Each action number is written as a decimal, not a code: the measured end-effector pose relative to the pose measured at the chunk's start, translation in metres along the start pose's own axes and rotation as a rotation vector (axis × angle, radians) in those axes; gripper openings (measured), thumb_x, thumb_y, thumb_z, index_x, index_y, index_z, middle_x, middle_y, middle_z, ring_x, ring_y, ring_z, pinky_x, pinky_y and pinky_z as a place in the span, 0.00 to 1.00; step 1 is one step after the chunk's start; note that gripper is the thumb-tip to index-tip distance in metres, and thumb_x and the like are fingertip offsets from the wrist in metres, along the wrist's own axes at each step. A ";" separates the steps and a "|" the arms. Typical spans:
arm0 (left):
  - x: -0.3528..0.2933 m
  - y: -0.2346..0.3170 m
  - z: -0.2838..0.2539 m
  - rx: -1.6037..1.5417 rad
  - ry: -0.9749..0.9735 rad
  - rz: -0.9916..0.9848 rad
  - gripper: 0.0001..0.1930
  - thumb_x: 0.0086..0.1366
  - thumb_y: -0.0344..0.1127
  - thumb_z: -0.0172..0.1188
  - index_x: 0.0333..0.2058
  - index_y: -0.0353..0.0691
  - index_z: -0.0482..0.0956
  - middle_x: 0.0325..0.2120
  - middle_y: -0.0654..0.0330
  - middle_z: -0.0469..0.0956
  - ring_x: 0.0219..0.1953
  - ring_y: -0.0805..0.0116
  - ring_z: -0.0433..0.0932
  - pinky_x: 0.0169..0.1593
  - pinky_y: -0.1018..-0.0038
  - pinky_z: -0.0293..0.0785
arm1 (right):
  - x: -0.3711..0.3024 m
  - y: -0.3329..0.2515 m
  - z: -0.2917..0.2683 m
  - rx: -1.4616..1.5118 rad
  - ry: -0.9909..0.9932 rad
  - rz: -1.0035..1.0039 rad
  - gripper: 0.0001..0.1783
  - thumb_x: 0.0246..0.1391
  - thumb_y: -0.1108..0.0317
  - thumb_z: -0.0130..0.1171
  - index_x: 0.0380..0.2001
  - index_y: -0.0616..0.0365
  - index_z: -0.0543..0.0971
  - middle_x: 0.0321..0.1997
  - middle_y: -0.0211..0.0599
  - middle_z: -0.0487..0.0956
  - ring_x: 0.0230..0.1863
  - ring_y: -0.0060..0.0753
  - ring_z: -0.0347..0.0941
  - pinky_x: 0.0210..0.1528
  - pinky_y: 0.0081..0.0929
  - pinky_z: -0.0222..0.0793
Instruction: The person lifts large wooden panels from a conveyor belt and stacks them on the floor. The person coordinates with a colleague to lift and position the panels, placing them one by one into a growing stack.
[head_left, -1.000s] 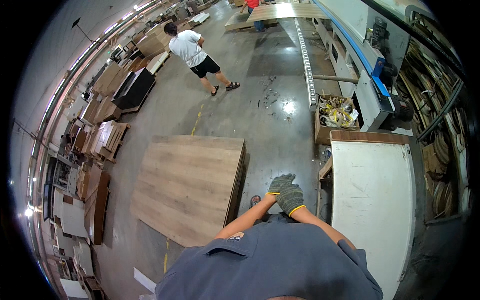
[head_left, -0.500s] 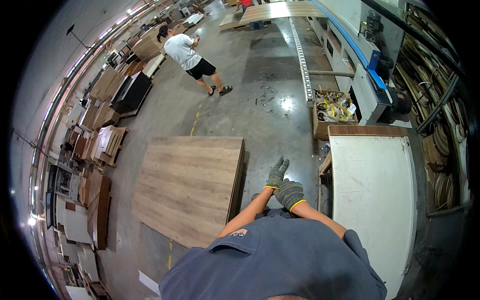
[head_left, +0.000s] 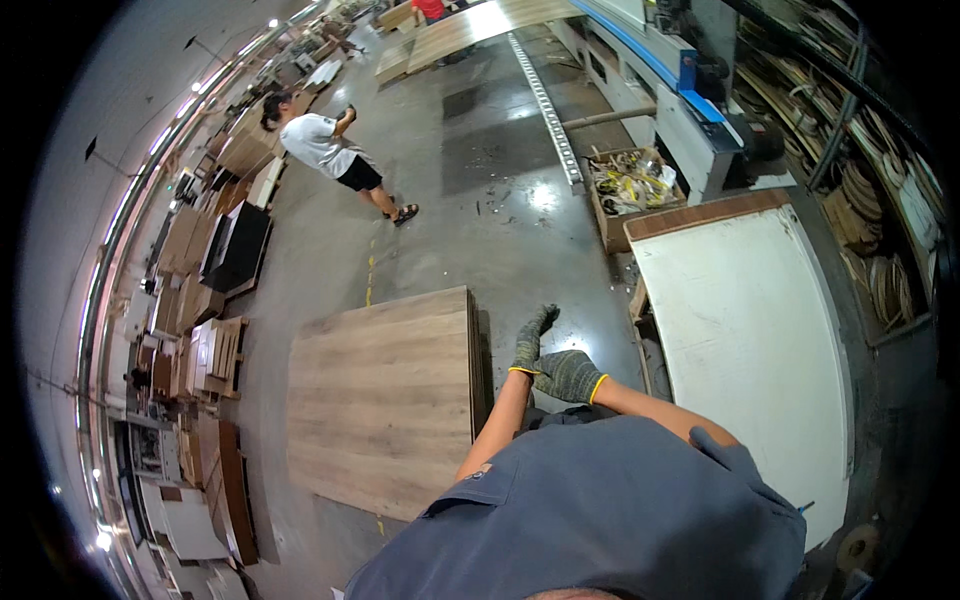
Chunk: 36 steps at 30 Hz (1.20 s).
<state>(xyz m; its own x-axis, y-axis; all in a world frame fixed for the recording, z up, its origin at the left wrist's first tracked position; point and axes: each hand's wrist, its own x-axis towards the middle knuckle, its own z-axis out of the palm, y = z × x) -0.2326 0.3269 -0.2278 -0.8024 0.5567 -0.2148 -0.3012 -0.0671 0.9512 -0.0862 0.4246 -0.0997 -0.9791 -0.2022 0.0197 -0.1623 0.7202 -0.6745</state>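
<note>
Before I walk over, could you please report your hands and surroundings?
Right hand against left hand, both gloved. Wood-grain panel stack at left; white board at right.

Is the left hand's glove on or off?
On: the knitted glove covers the left hand, its yellow cuff at the wrist, beside the right hand.

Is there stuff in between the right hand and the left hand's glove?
Only the right glove, worn on the right hand. It looks to be touching the left glove near the wrist; nothing else visible is between them.
</note>
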 end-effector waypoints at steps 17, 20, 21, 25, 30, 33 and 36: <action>-0.009 0.144 0.063 -0.648 0.252 0.389 0.33 0.68 0.60 0.42 0.50 0.32 0.74 0.51 0.47 0.74 0.55 0.52 0.72 0.62 0.60 0.64 | 0.019 -0.001 0.004 0.215 0.177 0.287 0.21 0.56 0.52 0.49 0.44 0.56 0.77 0.40 0.53 0.79 0.41 0.56 0.75 0.45 0.46 0.69; -0.030 0.176 0.064 -0.795 0.113 0.431 0.38 0.65 0.65 0.43 0.54 0.31 0.71 0.55 0.47 0.70 0.59 0.53 0.66 0.66 0.57 0.56 | 0.008 -0.017 -0.010 0.203 0.220 0.082 0.23 0.52 0.47 0.49 0.35 0.58 0.79 0.32 0.51 0.80 0.34 0.53 0.77 0.36 0.46 0.71; -0.019 0.177 0.080 -0.852 0.020 0.424 0.41 0.63 0.67 0.43 0.56 0.31 0.69 0.57 0.47 0.68 0.61 0.53 0.64 0.67 0.56 0.53 | -0.002 -0.016 -0.028 0.161 0.163 0.081 0.22 0.51 0.48 0.51 0.32 0.57 0.79 0.30 0.49 0.80 0.32 0.51 0.77 0.34 0.45 0.71; -0.051 0.227 0.086 -0.794 -0.004 0.453 0.46 0.57 0.74 0.44 0.63 0.41 0.61 0.65 0.53 0.57 0.66 0.54 0.55 0.70 0.55 0.43 | -0.008 -0.065 -0.060 -0.058 0.144 -0.030 0.18 0.48 0.50 0.52 0.27 0.52 0.80 0.29 0.44 0.80 0.30 0.47 0.78 0.32 0.46 0.71; -0.047 0.237 0.075 -0.858 -0.197 0.394 0.49 0.54 0.77 0.44 0.66 0.51 0.56 0.68 0.59 0.50 0.69 0.51 0.47 0.70 0.53 0.37 | 0.000 -0.084 -0.090 -0.122 -0.018 -0.052 0.21 0.51 0.47 0.53 0.36 0.53 0.80 0.34 0.44 0.81 0.35 0.49 0.77 0.37 0.46 0.71; -0.049 0.247 0.071 -0.928 -0.311 0.358 0.49 0.55 0.78 0.41 0.67 0.51 0.53 0.69 0.61 0.49 0.70 0.52 0.45 0.69 0.52 0.38 | 0.017 -0.087 -0.121 0.118 0.415 -0.107 0.24 0.52 0.46 0.54 0.39 0.55 0.80 0.39 0.47 0.79 0.40 0.50 0.76 0.41 0.45 0.71; -0.051 0.248 0.081 -0.973 -0.346 0.268 0.49 0.57 0.77 0.37 0.68 0.49 0.52 0.69 0.59 0.47 0.70 0.49 0.44 0.70 0.53 0.37 | 0.049 -0.061 -0.133 0.127 0.695 -0.160 0.22 0.51 0.48 0.58 0.37 0.56 0.80 0.39 0.48 0.78 0.41 0.51 0.74 0.43 0.43 0.69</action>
<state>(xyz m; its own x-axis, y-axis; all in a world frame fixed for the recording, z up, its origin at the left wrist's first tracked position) -0.2244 0.3485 0.0366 -0.7598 0.6200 0.1957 -0.5410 -0.7698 0.3386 -0.1403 0.4586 0.0406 -0.8027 0.2001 0.5617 -0.3364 0.6258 -0.7037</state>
